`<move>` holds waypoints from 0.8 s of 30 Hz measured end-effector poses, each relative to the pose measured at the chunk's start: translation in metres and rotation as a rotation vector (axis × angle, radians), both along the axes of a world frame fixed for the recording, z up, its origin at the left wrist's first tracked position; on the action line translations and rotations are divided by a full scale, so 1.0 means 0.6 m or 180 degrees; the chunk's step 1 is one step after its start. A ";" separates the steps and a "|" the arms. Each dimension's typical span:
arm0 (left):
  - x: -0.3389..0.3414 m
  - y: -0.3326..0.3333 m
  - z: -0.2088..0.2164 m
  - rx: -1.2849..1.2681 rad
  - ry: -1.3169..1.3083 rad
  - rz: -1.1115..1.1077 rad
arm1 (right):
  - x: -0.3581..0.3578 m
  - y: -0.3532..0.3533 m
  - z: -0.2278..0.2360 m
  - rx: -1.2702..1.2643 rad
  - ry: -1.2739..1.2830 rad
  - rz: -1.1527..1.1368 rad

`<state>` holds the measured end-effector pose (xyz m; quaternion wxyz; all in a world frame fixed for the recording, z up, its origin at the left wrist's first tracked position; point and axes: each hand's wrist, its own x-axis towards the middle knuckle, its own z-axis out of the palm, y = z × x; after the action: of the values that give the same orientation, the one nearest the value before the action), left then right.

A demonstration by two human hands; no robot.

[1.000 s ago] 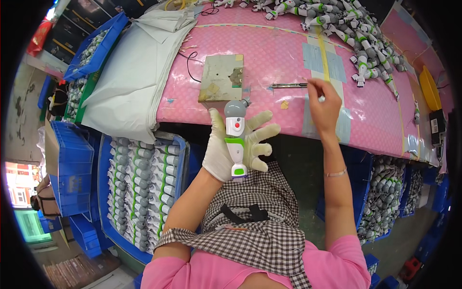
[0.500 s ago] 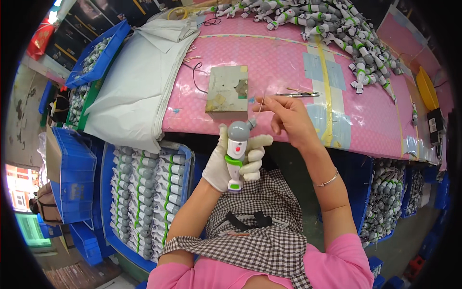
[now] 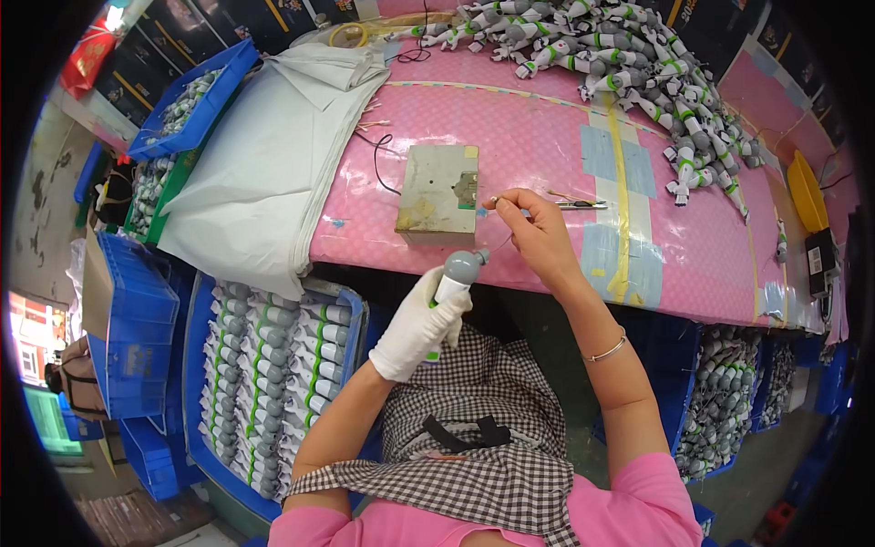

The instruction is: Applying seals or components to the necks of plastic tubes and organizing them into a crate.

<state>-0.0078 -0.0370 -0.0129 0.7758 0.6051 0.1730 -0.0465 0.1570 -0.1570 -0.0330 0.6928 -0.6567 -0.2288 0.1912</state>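
Note:
My left hand (image 3: 427, 321), in a white glove, is closed around a toy arm (image 3: 462, 267) with a grey ball joint, a white section and green trim. The joint points up and away at the table's front edge, and the glove covers most of the rest. My bare right hand (image 3: 533, 228) is to the right, with thumb and forefinger pinched together. A thin strand seems to run from the small grey tip of the toy arm towards that hand; what the fingertips hold is too small to make out. Just beyond the hands stands a grey metal box (image 3: 428, 196) with a cord.
Tweezers (image 3: 581, 205) lie on the pink-covered table (image 3: 529, 118). A heap of toy arms (image 3: 656, 82) fills its far right. White sheeting (image 3: 264, 137) hangs over the left side. Blue crates (image 3: 196, 401) of toy arms stand below at left and right. A yellow tray (image 3: 807, 191) is at right.
My left hand has turned over, so the glove's back now faces up and the toy arm tilts away. My right hand has come slightly lower and left, still pinching.

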 end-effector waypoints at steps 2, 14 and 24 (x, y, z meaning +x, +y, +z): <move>0.020 0.004 0.014 0.0751 0.0033 0.0152 | 0.030 0.010 -0.034 -0.0060 -0.1207 -0.0144; 0.061 0.055 0.037 -0.1205 -0.0072 0.0480 | 0.070 0.035 0.004 -0.0718 -0.0002 0.0856; 0.092 0.056 0.014 -0.1578 -0.0343 0.0685 | 0.083 0.036 0.016 -0.0886 0.0243 0.0770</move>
<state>0.0474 -0.0033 -0.0047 0.9087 0.3764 0.1781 0.0275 0.2068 -0.1352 -0.0232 0.5754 -0.7061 -0.2509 0.3277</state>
